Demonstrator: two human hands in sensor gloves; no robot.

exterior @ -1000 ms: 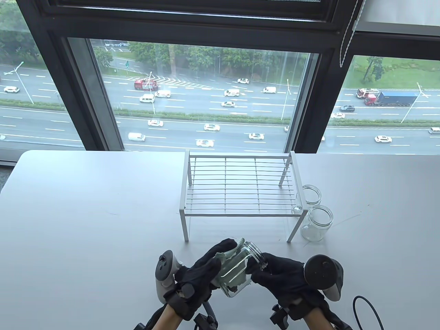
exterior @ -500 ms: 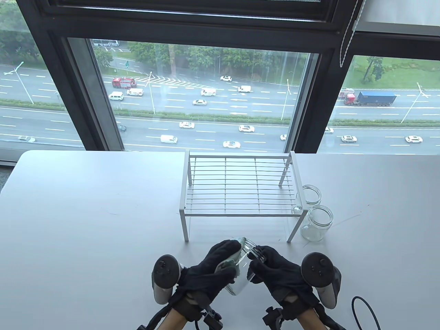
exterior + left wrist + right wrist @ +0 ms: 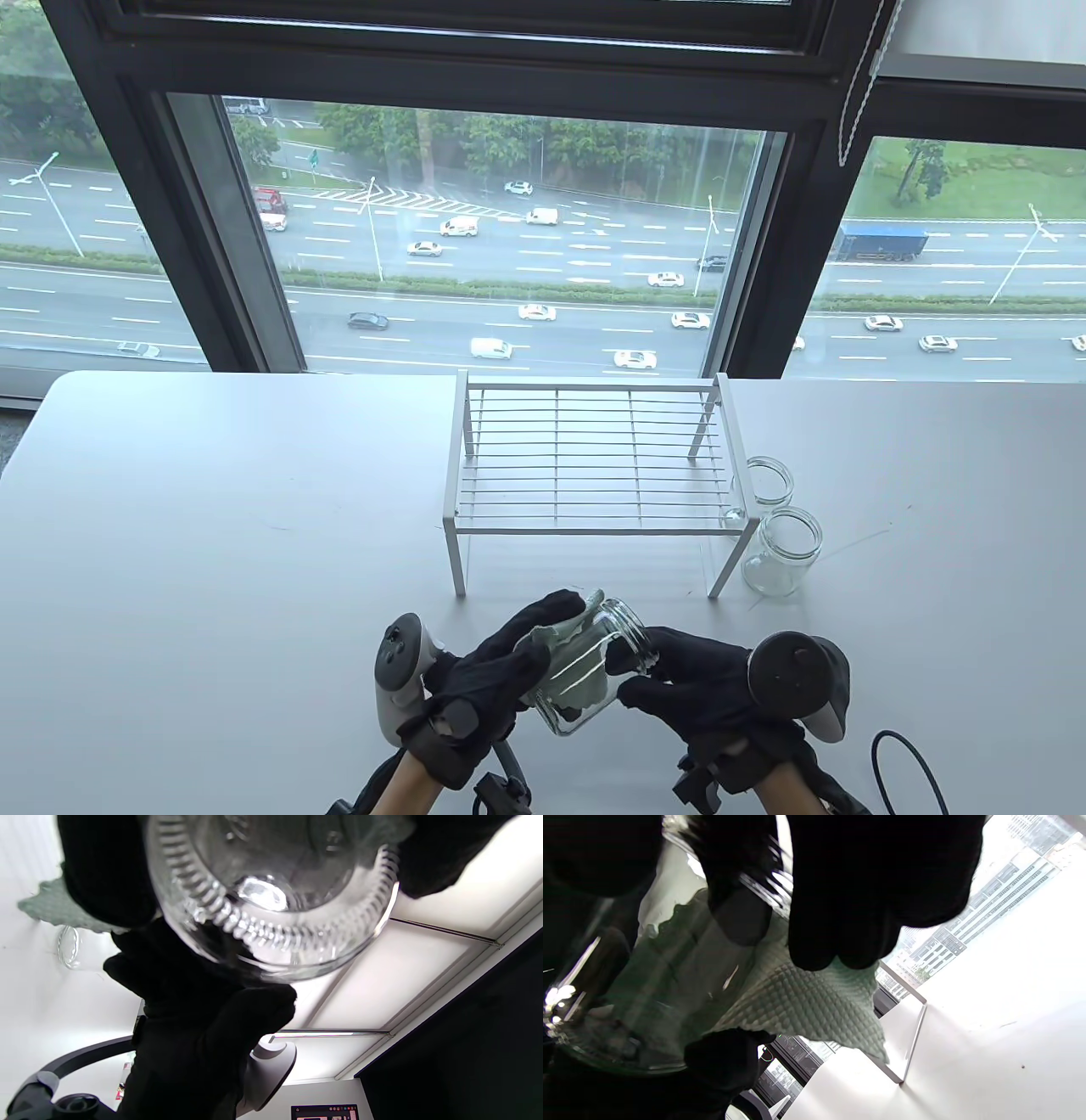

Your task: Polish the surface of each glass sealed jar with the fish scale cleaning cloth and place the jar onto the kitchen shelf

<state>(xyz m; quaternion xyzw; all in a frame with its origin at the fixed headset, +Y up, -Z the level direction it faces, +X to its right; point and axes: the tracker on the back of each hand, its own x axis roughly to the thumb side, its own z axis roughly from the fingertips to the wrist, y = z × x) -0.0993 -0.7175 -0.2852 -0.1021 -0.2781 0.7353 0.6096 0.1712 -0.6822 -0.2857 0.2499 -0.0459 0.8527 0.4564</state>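
Observation:
A clear glass jar (image 3: 585, 679) is held tilted above the table's near edge, its mouth pointing up and right. My left hand (image 3: 530, 641) wraps a green fish scale cloth (image 3: 567, 638) round the jar's side. My right hand (image 3: 649, 671) grips the jar at its threaded neck. In the left wrist view the jar's base (image 3: 271, 899) fills the top, with a cloth (image 3: 46, 904) corner at the left. The right wrist view shows the cloth (image 3: 806, 997) behind the glass (image 3: 649, 984). The white wire shelf (image 3: 594, 458) stands bare behind the hands.
Two more lidless glass jars (image 3: 768, 480) (image 3: 785, 548) stand on the table just right of the shelf. A black cable (image 3: 908, 764) loops at the near right edge. A big window runs behind the table's far edge.
Half a second ago my left hand lay rolled over the jar with the cloth. It has rolled back left, and the jar's side and mouth show again.

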